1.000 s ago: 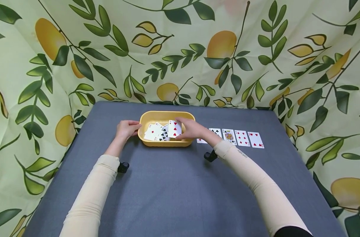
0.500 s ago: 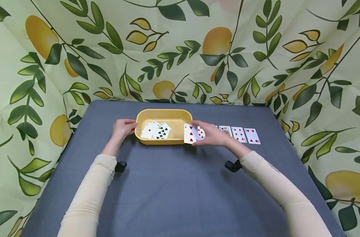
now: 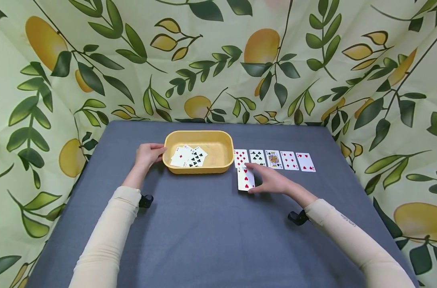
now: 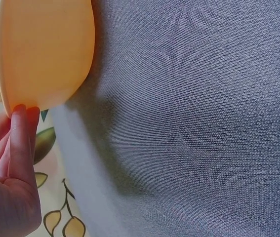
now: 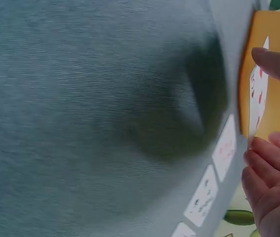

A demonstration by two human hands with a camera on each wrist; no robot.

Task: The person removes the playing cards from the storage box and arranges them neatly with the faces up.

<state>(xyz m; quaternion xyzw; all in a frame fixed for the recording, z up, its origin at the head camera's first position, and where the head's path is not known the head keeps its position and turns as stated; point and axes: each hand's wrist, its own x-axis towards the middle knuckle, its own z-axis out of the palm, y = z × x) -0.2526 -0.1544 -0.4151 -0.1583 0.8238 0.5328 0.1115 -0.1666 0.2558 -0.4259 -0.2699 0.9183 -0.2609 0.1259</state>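
My left hand (image 3: 148, 156) pinches the left end of a yellow plastic bin (image 3: 198, 171), thumb and fingertips on its rim in the left wrist view. Inside the bin lie several overlapping playing cards (image 3: 189, 157), clubs and diamonds face up. My right hand (image 3: 272, 180) holds a hearts playing card (image 3: 245, 179) between thumb and fingers at opposite edges. In the right wrist view, that hearts card (image 5: 258, 94) is seen steeply from the side, its shadow on the cloth apart from it. It hangs just in front of the row's leftmost card, a diamonds card (image 3: 241, 157).
To the bin's right runs a row of face-up cards: a clubs card (image 3: 257, 157), a king (image 3: 273, 159), another diamonds card (image 3: 289, 160) and a hearts card (image 3: 306, 162). A grey-blue cloth (image 3: 211, 232) covers the table. Behind it hangs a leaf-patterned curtain (image 3: 218, 80).
My right hand has carried the hearts card out of the bin, rightward and then nearer to me, uncovering the row. My left hand stays on the bin's rim.
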